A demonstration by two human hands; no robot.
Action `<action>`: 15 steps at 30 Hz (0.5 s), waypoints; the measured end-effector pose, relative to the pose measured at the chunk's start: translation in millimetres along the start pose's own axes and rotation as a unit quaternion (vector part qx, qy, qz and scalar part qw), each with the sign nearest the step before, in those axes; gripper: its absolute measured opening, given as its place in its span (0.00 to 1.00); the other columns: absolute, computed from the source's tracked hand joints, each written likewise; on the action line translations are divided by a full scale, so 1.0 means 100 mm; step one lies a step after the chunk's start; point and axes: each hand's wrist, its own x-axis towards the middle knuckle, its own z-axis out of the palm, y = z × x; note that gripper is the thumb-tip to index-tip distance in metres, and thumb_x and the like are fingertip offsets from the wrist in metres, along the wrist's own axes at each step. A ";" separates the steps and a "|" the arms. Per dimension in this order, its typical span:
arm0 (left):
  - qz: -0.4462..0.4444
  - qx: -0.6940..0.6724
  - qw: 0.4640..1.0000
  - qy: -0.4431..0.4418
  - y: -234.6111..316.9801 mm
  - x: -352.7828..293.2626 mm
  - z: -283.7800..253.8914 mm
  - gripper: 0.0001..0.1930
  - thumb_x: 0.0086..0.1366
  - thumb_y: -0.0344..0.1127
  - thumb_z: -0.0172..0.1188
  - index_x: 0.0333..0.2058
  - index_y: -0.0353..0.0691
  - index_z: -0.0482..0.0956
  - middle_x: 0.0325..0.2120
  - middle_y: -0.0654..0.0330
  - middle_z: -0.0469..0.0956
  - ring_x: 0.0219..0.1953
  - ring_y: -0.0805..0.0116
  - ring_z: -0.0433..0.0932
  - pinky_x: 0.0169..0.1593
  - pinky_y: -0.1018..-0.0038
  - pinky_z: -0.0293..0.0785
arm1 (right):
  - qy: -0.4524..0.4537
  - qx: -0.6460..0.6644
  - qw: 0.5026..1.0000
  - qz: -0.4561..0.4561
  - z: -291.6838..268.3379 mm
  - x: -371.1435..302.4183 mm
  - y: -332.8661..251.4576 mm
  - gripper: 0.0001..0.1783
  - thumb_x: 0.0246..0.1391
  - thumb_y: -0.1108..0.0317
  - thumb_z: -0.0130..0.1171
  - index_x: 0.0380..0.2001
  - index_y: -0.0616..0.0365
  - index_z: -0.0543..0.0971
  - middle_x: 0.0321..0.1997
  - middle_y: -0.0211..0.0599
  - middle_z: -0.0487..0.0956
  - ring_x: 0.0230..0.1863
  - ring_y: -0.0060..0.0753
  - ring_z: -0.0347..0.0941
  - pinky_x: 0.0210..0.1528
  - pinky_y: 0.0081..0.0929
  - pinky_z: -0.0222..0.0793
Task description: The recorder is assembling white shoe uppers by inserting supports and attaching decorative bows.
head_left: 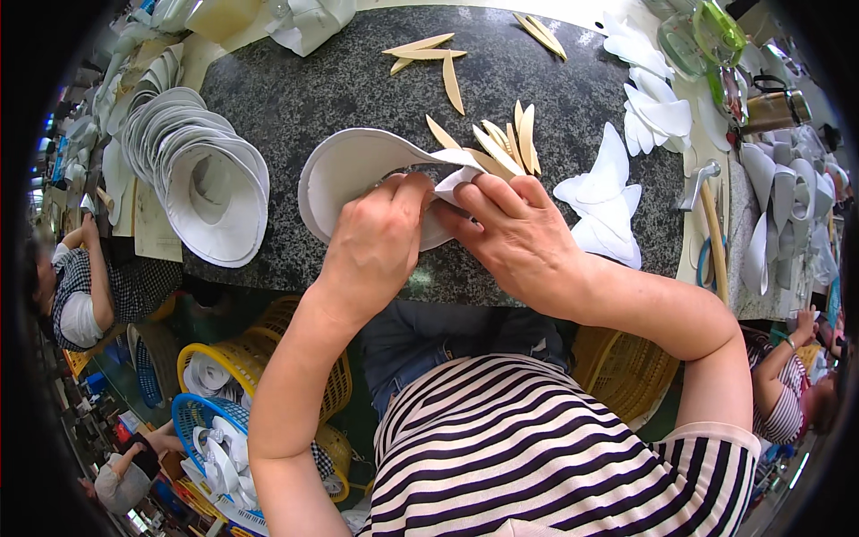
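Observation:
A white, curved piece that looks like a shoe upper point(344, 174) is held over the dark speckled table. My left hand point(380, 237) is closed on its near edge, fingers bent inward and thumb hidden. My right hand point(523, 234) pinches a folded white flap point(456, 182) at the upper's right end; whether that flap is a separate piece I cannot tell. Just beyond my right fingers lie several tan crescent-shaped strips point(523, 139), one partly behind the hand.
Nested white uppers point(215, 192) form a stack at the left. White cut pieces point(604, 201) lie on the right, near a wooden-handled hammer point(713, 233) and blue-handled scissors point(705, 264). More tan strips point(452, 82) lie farther back. Baskets point(210, 407) stand below left; people sit at both sides.

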 end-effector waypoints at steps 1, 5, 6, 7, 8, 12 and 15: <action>-0.001 -0.002 1.000 -0.001 0.00 0.00 0.00 0.07 0.67 0.23 0.58 0.42 0.34 0.78 0.34 0.46 0.82 0.37 0.44 0.82 0.41 0.57 0.77 | -0.006 0.002 1.000 0.003 0.00 0.00 -0.01 0.31 0.49 0.68 0.62 0.60 0.52 0.76 0.56 0.29 0.68 0.62 0.32 0.59 0.60 0.34 0.55; 0.018 -0.006 1.000 -0.005 -0.01 0.01 -0.02 0.08 0.62 0.20 0.54 0.40 0.34 0.75 0.34 0.47 0.81 0.36 0.43 0.82 0.41 0.55 0.79 | -0.007 0.013 1.000 0.014 0.01 0.02 -0.03 0.30 0.50 0.68 0.61 0.60 0.52 0.76 0.57 0.29 0.68 0.61 0.31 0.59 0.60 0.34 0.54; 0.019 -0.003 1.000 -0.007 -0.01 0.01 -0.02 0.08 0.62 0.20 0.55 0.40 0.34 0.75 0.33 0.47 0.81 0.36 0.44 0.82 0.41 0.55 0.79 | -0.003 0.015 1.000 0.015 0.02 0.03 -0.04 0.30 0.50 0.68 0.61 0.60 0.52 0.76 0.57 0.29 0.68 0.61 0.31 0.60 0.60 0.34 0.54; 0.019 0.000 1.000 -0.008 0.00 0.01 -0.02 0.08 0.61 0.21 0.55 0.40 0.34 0.75 0.33 0.48 0.81 0.36 0.44 0.82 0.41 0.56 0.79 | 0.000 0.017 1.000 0.016 0.03 0.03 -0.04 0.30 0.50 0.68 0.61 0.59 0.52 0.77 0.57 0.29 0.69 0.61 0.31 0.60 0.60 0.34 0.54; 0.026 0.013 1.000 -0.009 0.00 0.00 -0.01 0.08 0.63 0.21 0.56 0.41 0.34 0.77 0.33 0.48 0.82 0.36 0.45 0.82 0.41 0.56 0.79 | 0.003 0.020 1.000 0.017 0.04 0.03 -0.04 0.30 0.50 0.68 0.61 0.59 0.52 0.77 0.57 0.29 0.69 0.61 0.31 0.60 0.60 0.34 0.54; 0.047 0.066 0.996 -0.034 0.02 -0.05 0.01 0.10 0.63 0.23 0.59 0.43 0.36 0.79 0.37 0.50 0.82 0.39 0.49 0.83 0.42 0.59 0.80 | 0.011 0.019 1.000 -0.016 0.00 -0.01 0.01 0.29 0.49 0.68 0.60 0.58 0.51 0.78 0.56 0.30 0.70 0.60 0.31 0.63 0.59 0.34 0.56; 0.080 0.145 0.985 -0.043 0.06 -0.15 -0.01 0.13 0.60 0.25 0.61 0.44 0.38 0.78 0.41 0.55 0.81 0.44 0.56 0.83 0.43 0.63 0.82 | 0.002 0.040 0.996 -0.085 -0.14 -0.07 0.18 0.28 0.51 0.67 0.59 0.59 0.53 0.77 0.55 0.31 0.74 0.57 0.31 0.68 0.55 0.35 0.61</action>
